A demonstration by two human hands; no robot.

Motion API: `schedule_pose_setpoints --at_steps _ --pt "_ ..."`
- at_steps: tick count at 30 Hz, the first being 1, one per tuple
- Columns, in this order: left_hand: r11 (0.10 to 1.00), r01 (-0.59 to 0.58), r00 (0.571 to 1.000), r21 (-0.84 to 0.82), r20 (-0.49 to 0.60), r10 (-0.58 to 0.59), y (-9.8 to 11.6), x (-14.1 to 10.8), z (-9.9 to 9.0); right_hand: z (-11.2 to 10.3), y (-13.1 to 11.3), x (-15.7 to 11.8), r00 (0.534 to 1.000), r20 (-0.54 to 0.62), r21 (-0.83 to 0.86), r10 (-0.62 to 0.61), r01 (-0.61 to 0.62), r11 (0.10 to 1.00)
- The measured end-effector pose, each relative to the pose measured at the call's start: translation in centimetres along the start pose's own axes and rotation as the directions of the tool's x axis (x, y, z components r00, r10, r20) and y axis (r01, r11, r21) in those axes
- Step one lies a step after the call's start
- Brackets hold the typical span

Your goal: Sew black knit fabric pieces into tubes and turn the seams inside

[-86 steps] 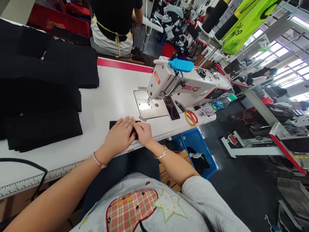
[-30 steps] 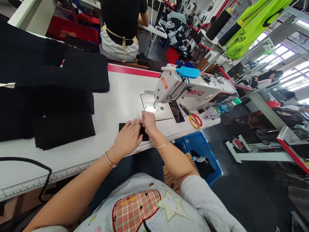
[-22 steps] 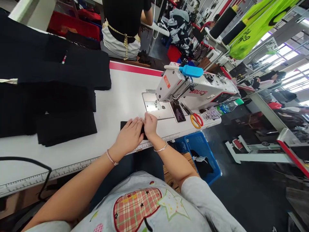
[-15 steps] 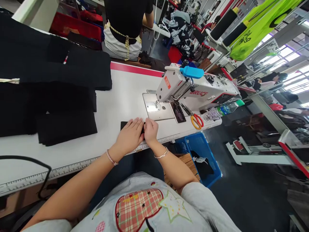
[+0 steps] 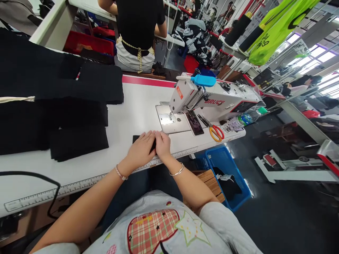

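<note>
Grey shirt (image 5: 148, 203); plaid patch (image 5: 149, 229); 1 star (image 5: 193, 228); pink bracelet (image 5: 120, 173); silver bangle (image 5: 178, 172); dark trousers (image 5: 136, 188)

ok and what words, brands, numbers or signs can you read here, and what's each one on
"BRUCE": in red on the sewing machine.
Too small or blurred to read:
Print on the orange sticker on the machine's head.
The bottle label.
Figures on the ruler strip along the table edge.
Yellow lettering on the plaid patch.
Dark lettering on the bright green cloth.

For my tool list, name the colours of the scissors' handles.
The handles are red and yellow-orange, clearest in the head view.
</note>
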State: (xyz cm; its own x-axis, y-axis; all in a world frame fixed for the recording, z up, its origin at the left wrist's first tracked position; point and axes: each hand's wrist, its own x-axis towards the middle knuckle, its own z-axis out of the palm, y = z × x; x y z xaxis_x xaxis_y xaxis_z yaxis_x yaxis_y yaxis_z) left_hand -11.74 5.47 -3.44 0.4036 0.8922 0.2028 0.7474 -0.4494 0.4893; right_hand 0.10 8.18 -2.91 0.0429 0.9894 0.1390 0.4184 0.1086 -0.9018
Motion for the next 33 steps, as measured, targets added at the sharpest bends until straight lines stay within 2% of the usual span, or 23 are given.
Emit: schedule_pose_setpoints --at_steps 2,4,7,9,11,15,20,22,26,29,33 --pt "0.988 0.030 1.000 -0.152 0.009 -0.029 -0.5 -0.1 -0.5 0.0 -0.1 0.1 0.999 0.035 -0.072 -0.008 0.011 0.997" --pt "0.937 0.075 0.997 -0.340 0.009 -0.076 -1.1 -0.1 -1.1 0.0 -0.3 0.1 0.997 0.081 -0.156 -0.011 0.024 0.987" --pt "0.797 0.136 0.988 -0.588 0.019 -0.155 -2.0 -0.2 -1.7 0.0 -0.7 0.2 0.988 0.156 -0.290 0.000 0.045 0.956" --pt "0.717 0.175 0.979 -0.675 0.043 -0.199 -2.3 -0.1 -1.9 0.1 -0.9 0.2 0.980 0.201 -0.372 0.008 0.068 0.926" --pt "0.688 0.214 0.971 -0.693 0.073 -0.229 -2.5 0.1 -1.9 0.2 -1.0 0.0 0.970 0.243 -0.439 0.008 0.102 0.893" --pt "0.716 0.238 0.968 -0.656 0.101 -0.230 -2.4 0.3 -1.9 0.7 -1.2 -0.6 0.953 0.302 -0.527 0.007 0.161 0.834" --pt "0.757 0.269 0.961 -0.596 0.109 -0.255 -2.5 0.4 -2.1 1.1 -1.2 -1.1 0.931 0.365 -0.677 -0.012 0.274 0.683" --pt "0.728 0.274 0.957 -0.628 0.107 -0.269 -2.5 0.6 -2.4 1.1 -1.2 -1.1 0.930 0.366 -0.690 -0.024 0.288 0.664" --pt "0.587 0.327 0.922 -0.741 0.115 -0.369 -1.9 1.6 -3.1 1.2 -1.2 -1.1 0.933 0.355 -0.691 -0.055 0.302 0.656" --pt "0.503 0.268 0.877 -0.822 -0.008 -0.481 -1.4 3.0 -3.0 1.3 -1.1 -1.2 0.932 0.354 -0.691 -0.078 0.317 0.650" --pt "0.499 0.141 0.804 -0.855 -0.195 -0.561 -2.0 5.0 -2.0 1.2 -0.9 -1.2 0.926 0.364 -0.690 -0.105 0.343 0.637"
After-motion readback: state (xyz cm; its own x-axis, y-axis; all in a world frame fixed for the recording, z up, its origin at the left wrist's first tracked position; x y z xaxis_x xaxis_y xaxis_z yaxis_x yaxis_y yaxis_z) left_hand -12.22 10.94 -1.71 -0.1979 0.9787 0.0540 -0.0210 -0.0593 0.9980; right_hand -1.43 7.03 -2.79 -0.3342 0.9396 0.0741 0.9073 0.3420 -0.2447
